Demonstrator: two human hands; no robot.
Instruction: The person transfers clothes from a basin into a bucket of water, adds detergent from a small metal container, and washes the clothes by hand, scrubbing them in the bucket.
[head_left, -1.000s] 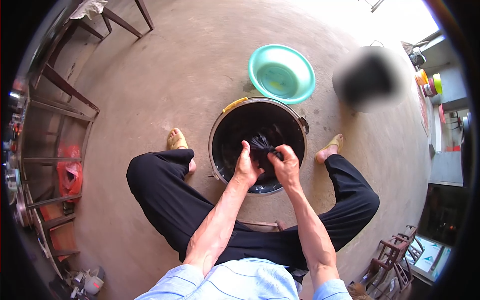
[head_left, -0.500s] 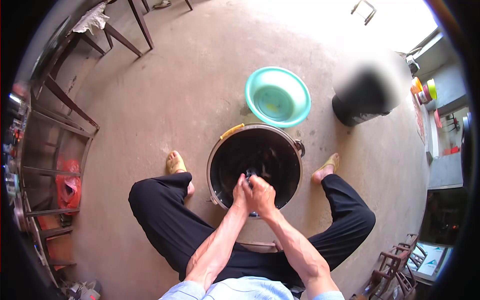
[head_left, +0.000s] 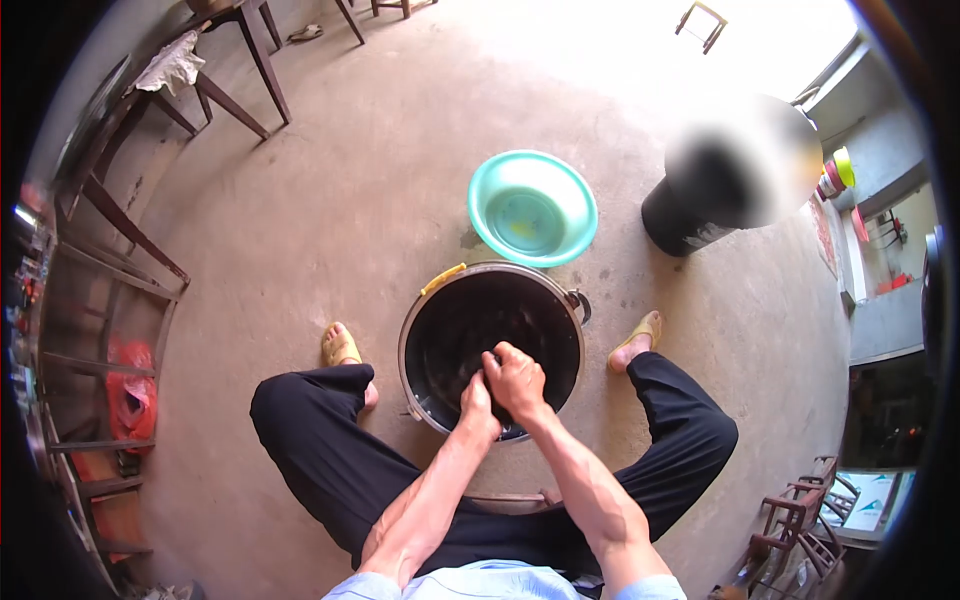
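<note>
1. Black, round and deep, the pale-rimmed bucket (head_left: 480,300) stands on the grey-brown concrete floor (head_left: 240,250); I see it in front of the person's lap, between two knees in black cloth trousers (head_left: 320,430).
2. The bare left hand (head_left: 478,402) is over the near part of the bucket's opening, its fingers partly hidden; I cannot tell what they hold.
3. The bare right hand (head_left: 518,382) is right beside it, also over the bucket's opening, fingers curled inward; from here I cannot tell whether they close on anything.
4. The bucket's inside is too dark for me to make out its contents.
5. A yellow strip (head_left: 443,278) lies along the bucket's far-left rim.
6. Just beyond the bucket sits a round, mint-green basin (head_left: 527,215).
7. Beyond the bucket and to its right stands a black cylindrical container (head_left: 672,222), its top blurred.
</note>
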